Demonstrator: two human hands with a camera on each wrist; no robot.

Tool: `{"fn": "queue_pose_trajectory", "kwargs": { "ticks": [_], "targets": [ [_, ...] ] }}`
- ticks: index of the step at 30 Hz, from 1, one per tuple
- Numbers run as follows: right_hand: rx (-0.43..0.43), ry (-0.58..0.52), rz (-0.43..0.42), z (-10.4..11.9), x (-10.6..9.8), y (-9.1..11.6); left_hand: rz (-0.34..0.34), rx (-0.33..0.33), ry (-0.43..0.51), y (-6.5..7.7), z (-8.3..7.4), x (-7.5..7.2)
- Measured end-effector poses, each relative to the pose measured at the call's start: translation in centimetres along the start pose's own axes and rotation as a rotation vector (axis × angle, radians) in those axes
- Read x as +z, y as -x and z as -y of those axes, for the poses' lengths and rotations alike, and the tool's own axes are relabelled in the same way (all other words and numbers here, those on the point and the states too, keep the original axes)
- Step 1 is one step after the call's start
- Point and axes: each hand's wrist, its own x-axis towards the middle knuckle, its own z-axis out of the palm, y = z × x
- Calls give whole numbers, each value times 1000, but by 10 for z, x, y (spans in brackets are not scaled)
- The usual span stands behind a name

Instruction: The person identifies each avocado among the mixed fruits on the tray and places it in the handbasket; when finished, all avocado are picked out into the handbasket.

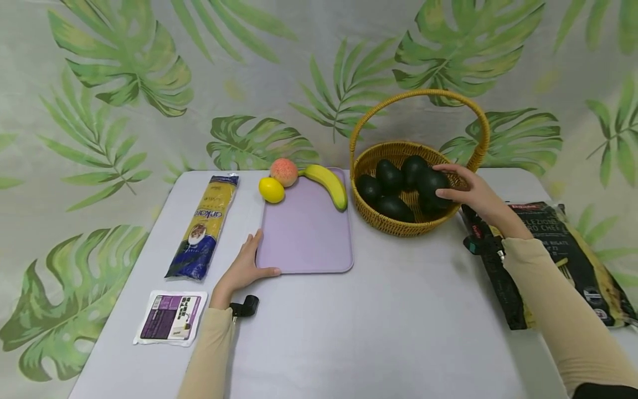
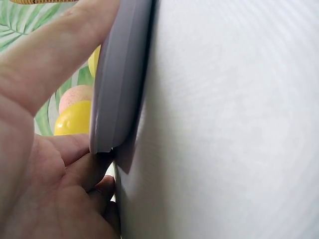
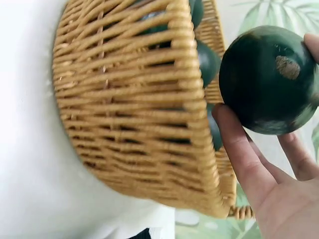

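My right hand (image 1: 471, 194) grips a dark green avocado (image 3: 264, 74) at the right side of the wicker basket (image 1: 394, 226); in the right wrist view it is raised above the rim. Several more avocados (image 1: 390, 176) lie inside the basket. My left hand (image 1: 244, 267) holds the near left corner of a pale purple tray (image 1: 309, 238), thumb along the front edge and fingers at the left side. On the tray's far part lie a banana (image 1: 326, 184), a peach (image 1: 284, 172) and a lemon (image 1: 271, 190), the last two at its left corner.
To the left lie a blue and yellow pasta packet (image 1: 204, 227) and a white and purple flat pack (image 1: 171, 317). Black pasta bags (image 1: 553, 244) lie at the right, partly under my right forearm. The basket's tall handle (image 1: 421, 92) arches over it.
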Motion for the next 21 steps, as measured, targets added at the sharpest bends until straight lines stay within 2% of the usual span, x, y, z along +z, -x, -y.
{"fn": "queue_pose_trajectory", "kwargs": {
  "ticks": [6, 11, 15, 21],
  "targets": [
    [12, 37, -35, -4, 3, -2, -2, -4, 2, 1, 1, 0],
    [-43, 55, -5, -3, 15, -12, -3, 2, 4, 1, 2, -1],
    [-90, 137, -8, -1, 25, -21, 0, 7, 8, 1, 1, -1],
    [-73, 280, 4, 1, 35, -29, -3, 15, 12, 1, -1, 0]
  ]
}}
